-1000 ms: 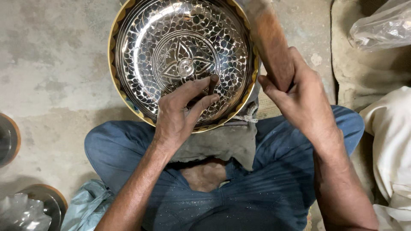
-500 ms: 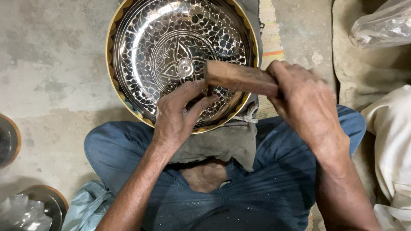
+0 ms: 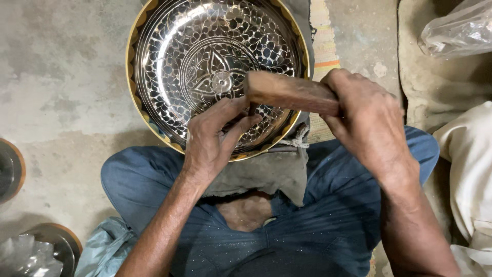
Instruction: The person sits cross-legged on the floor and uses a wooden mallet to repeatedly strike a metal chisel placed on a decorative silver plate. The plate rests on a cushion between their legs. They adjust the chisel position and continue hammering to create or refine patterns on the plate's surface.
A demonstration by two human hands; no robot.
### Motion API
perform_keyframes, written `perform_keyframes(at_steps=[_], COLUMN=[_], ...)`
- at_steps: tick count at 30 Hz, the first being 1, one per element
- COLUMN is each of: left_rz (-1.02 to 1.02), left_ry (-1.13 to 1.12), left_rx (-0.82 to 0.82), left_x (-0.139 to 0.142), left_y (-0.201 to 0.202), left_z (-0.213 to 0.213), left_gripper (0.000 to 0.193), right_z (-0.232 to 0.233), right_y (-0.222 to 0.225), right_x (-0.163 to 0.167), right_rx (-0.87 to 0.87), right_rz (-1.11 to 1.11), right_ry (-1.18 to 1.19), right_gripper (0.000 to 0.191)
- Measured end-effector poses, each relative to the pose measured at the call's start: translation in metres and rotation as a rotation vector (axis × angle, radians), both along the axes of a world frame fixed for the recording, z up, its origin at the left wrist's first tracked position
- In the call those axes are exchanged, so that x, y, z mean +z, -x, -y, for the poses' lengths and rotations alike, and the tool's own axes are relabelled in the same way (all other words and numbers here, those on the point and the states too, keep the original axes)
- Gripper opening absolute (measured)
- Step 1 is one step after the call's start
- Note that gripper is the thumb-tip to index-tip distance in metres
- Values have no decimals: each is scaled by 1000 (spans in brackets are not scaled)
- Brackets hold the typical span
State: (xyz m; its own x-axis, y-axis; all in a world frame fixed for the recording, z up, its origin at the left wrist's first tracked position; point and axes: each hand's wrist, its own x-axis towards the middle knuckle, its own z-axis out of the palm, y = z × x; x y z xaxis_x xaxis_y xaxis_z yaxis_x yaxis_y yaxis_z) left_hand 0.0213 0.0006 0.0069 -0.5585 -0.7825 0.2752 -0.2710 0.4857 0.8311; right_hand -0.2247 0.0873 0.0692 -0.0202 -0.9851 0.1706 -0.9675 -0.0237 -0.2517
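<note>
here, filling the upper middle of the frame, a big round metal plate (image 3: 205,61) with an engraved floral pattern and a gold-coloured rim rests on a grey cloth (image 3: 266,172) over the person's lap; its top edge is cut off by the frame and its lower right part is hidden behind both hands. below it, blue trousers (image 3: 328,205) take up the lower middle, crossed legs running out of view at the bottom. the right hand (image 3: 366,120), at centre right, is clamped tight round a brown wooden mallet (image 3: 289,92), fingers wrapped over the handle so that end is hidden; the mallet's long axis lies nearly level, tilted slightly down to the right, with its blunt free end pointing left toward the plate's centre, just above the left hand. the left hand (image 3: 215,136), at centre, has fingers pinched together on something thin pressed to the plate's surface; what it holds is hidden by the fingers and too small to make out. at the upper right a clear plastic bag (image 3: 456,28) is cut off by the frame; at the lower left, small round dishes (image 3: 10,166) are half out of view.
</note>
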Motion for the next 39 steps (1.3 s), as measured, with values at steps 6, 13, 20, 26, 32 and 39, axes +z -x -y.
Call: perform_keyframes(at_steps=[6,13,20,26,32,39], left_rz=[28,89,0,27,38,23], left_ry=[47,-5,81,22,30,46], left_rx=[10,9,5,10,15,5], left_x=[-3,-7,-4,-3,2,0], left_y=[-1,-2,-2,-2,-2,-2], left_z=[0,0,0,0,-1,-2], left_gripper=[32,30,36,36,37,37], right_z=[0,-7,-5,-5,-4,-12], right_y=[-2,14,6,1,4,20], right_x=[4,-8,-2,10,0,-9], right_rx=[72,-34,-24,8,-121,-108], right_rz=[-181,199,151,64,509,342], right_ry=[-18,-118,-36,-40,85,175], right_gripper=[33,17,25,30,17,14])
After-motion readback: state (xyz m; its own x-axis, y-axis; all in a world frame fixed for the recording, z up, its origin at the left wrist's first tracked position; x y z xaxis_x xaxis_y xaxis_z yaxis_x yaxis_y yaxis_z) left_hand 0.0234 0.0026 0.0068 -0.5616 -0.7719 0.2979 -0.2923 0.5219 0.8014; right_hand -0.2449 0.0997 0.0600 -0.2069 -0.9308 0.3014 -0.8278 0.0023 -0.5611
